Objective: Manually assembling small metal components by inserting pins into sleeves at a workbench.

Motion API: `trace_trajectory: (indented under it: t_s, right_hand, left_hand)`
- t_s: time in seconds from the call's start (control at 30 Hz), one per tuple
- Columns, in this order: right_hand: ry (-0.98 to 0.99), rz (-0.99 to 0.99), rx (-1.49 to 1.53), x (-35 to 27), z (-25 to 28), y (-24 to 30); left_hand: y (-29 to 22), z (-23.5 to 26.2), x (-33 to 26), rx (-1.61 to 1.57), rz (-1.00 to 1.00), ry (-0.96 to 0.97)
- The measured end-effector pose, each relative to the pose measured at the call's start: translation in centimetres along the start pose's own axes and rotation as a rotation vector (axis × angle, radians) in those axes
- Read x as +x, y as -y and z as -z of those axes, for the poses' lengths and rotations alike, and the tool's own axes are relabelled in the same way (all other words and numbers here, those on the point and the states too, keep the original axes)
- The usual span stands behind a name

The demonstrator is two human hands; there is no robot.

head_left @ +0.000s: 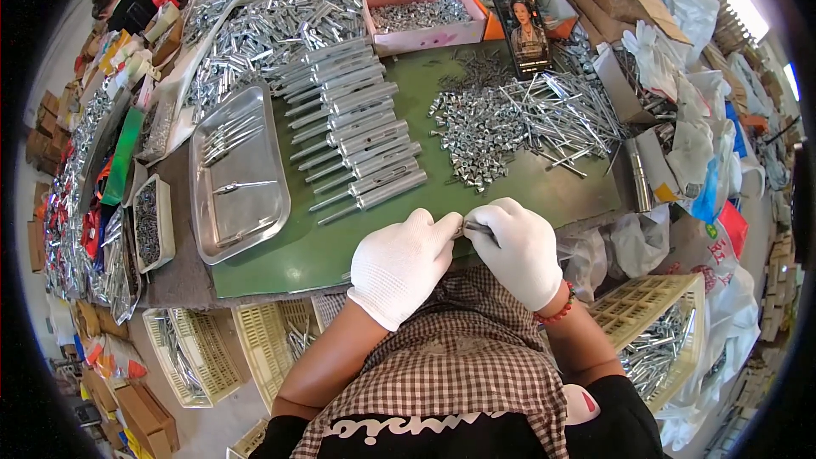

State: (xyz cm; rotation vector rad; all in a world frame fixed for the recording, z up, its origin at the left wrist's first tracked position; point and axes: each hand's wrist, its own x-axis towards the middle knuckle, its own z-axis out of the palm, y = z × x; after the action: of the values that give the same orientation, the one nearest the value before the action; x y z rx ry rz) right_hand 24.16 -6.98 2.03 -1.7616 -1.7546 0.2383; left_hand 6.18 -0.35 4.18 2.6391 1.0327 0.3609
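With left hand (pixel 401 259) and right hand (pixel 520 248) curled closed, pinches a metal part (pixel 465 227), mostly hidden, above the near edge of the tabletop (pixel 565 197). Below that edge, at right, shows metal tubes (pixel 659 347) in a cream crate (pixel 643 312). Near the left edge, has thin metal pieces (pixel 231 138) in a steel tray (pixel 259 160) and tiny dark pieces (pixel 147 221) in a narrow bin (pixel 168 236) just beside. At the far edge, has small metal fittings (pixel 421 13) in a pink box (pixel 429 40).
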Motion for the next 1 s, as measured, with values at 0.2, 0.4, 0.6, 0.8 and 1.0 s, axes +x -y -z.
trace_trajectory:
  t_s: [0.2,0.4,0.6,0.8,1.0]
  right_hand:
    - [0.035,-0.044,0.097,0.3,0.2,0.0]
    - [0.089,0.013,0.025,0.8,0.8,-0.5]
    - [0.219,-0.071,0.212,2.1,1.7,-1.8]
    - [0.180,-0.117,0.194,1.6,1.3,-1.7]
    - [0.107,-0.281,0.930,2.3,0.6,-1.8]
  left_hand:
    - [0.3,-0.3,-0.1,-0.023,-0.003,-0.036]
    - [0.3,-0.5,-0.3,-0.002,-0.031,-0.017]
    - [0.7,-1.0,-0.4,0.020,-0.103,0.002]
    - [0.6,-1.0,-0.4,0.086,-0.111,0.026]
    - [0.9,-0.7,-0.1,0.094,-0.085,0.049]
